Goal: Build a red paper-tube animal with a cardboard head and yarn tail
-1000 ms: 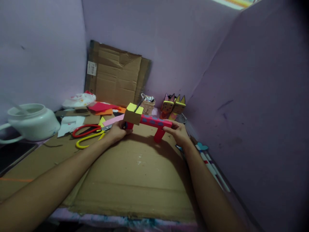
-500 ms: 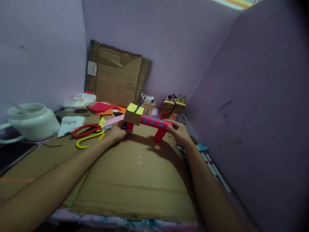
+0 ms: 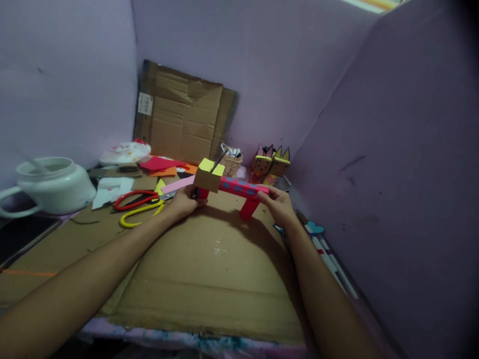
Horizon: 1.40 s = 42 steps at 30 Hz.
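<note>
A paper animal figure [image 3: 239, 189] with a red body, blue spots, red legs and a brown-and-yellow box head stands on the cardboard sheet [image 3: 209, 279]. My left hand [image 3: 183, 202] is closed around its front leg under the head. At the tail end, my right hand [image 3: 279, 204] grips the rear of the body with curled fingers. Both forearms reach in from the bottom of the view.
Red and yellow scissors [image 3: 136, 207] lie left of the figure beside coloured paper scraps [image 3: 160, 167]. A white jar [image 3: 56, 184] sits far left. A cardboard panel [image 3: 183, 119] leans on the back wall, near a small basket [image 3: 231, 162] and two paper cat figures [image 3: 270, 164]. Pens [image 3: 329, 262] lie by the right wall.
The view has shifted slightly. My right hand has crept a little along the rear of the figure; the left hand has kept its hold.
</note>
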Tool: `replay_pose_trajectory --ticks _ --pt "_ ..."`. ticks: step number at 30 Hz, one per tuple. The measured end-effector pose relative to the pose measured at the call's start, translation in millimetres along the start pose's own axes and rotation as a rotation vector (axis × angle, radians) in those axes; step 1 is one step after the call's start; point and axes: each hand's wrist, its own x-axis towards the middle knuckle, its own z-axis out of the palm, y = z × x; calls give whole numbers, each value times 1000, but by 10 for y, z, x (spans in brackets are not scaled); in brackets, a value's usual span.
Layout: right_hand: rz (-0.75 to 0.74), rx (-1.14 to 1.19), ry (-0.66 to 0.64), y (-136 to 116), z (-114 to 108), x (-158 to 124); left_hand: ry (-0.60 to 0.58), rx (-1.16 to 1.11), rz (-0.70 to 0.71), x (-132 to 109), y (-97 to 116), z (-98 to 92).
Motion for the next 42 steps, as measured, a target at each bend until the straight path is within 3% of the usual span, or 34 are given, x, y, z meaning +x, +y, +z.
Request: replay_pose_trajectory --ticks 42 --pt "-16 -26 25 -15 25 -24 8 2 -15 -33 59 2"
